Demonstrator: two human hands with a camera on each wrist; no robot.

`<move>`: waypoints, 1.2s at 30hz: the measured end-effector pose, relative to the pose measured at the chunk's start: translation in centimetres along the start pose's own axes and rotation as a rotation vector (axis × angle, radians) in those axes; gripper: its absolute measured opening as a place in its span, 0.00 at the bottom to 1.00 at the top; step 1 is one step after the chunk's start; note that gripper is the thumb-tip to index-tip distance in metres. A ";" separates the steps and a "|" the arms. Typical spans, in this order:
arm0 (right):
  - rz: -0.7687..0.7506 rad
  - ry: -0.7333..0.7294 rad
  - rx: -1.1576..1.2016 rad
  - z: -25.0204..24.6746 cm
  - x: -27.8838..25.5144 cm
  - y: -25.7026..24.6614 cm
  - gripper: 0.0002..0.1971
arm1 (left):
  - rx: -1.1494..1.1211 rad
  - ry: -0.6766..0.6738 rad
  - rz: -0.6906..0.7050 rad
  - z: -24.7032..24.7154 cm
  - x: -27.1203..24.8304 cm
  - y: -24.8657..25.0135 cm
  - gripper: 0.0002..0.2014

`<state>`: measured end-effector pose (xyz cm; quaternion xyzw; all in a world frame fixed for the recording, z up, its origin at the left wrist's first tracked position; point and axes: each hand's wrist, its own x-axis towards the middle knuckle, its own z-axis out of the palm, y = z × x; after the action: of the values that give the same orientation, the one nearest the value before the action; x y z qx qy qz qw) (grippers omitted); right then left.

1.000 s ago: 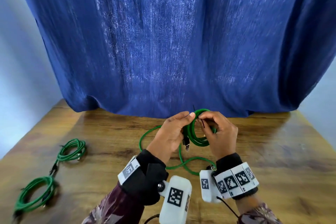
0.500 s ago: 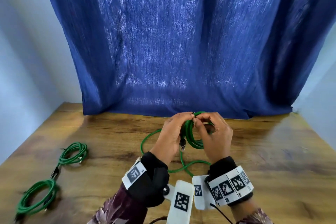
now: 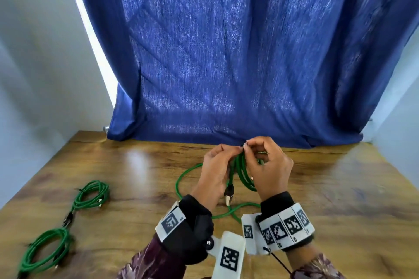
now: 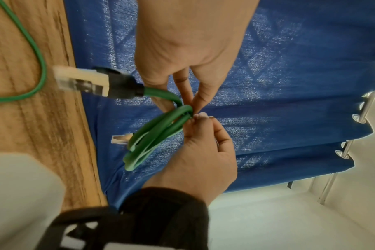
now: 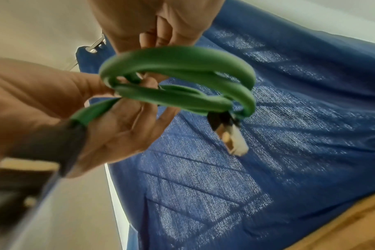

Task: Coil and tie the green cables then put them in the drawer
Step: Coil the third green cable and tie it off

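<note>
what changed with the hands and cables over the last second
Both hands, left hand and right hand, closed together at the top of the held green coil, fingertips now pinching there. Neither let go. The two coiled cables on the table stayed put.

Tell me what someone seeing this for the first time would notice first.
Probably the big blue curtain filling the whole background behind the wooden table. Next, the left hand and right hand, raised together mid-table, pinching the top of a green cable coil whose plug dangles below. Two more green coils lie at the table's left edge.
</note>
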<state>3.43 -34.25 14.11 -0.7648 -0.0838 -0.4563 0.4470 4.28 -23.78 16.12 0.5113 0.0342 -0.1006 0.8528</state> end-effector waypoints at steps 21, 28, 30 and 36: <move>0.008 0.025 -0.030 0.0 0.7 -1.1 0.04 | 0.251 0.219 0.427 -1.0 1.2 -1.4 0.05; -0.005 -0.033 -0.110 0.3 1.3 -1.2 0.02 | 0.297 0.225 0.465 -1.0 1.3 -1.4 0.06; -0.006 -0.044 -0.124 0.3 1.4 -1.2 0.03 | 0.301 0.227 0.463 -1.0 1.3 -1.3 0.07; -0.022 -0.068 -0.159 0.2 1.6 -1.4 0.02 | 0.410 0.217 0.510 -1.1 1.0 -0.7 0.10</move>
<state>3.73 -33.69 16.19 -0.8120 -0.0708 -0.4400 0.3770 5.13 -23.26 14.86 0.6718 -0.0252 0.1660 0.7215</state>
